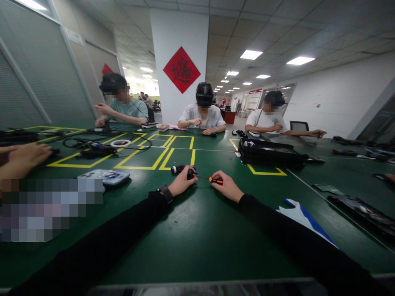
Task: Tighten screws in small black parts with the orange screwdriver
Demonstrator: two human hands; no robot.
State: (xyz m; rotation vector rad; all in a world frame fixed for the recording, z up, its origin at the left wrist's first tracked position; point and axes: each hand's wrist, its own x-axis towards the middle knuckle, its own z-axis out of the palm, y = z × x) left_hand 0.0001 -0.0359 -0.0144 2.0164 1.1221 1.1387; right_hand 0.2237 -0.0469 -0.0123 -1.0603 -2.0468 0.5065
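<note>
Both of my hands work close together over the middle of the green table [182, 246]. My right hand [227, 186] is closed round the orange-and-black handle of a screwdriver [215, 180], whose thin shaft points left. At the shaft's far end, my left hand [182, 182] grips a small black part [190, 174]; its exact kind is too small to make out. Just behind the left hand lies a black cylindrical object with a white band [177, 169]. The screwdriver's tip meets or lies very near the black part; I cannot tell which.
Black trays or casings [270, 152] are stacked at the back right. A blue-and-white piece [304, 218] lies by my right forearm. Cables [98, 146] and a pale case [106, 176] are on the left, near another person's hands [26, 160]. Several people sit around the table.
</note>
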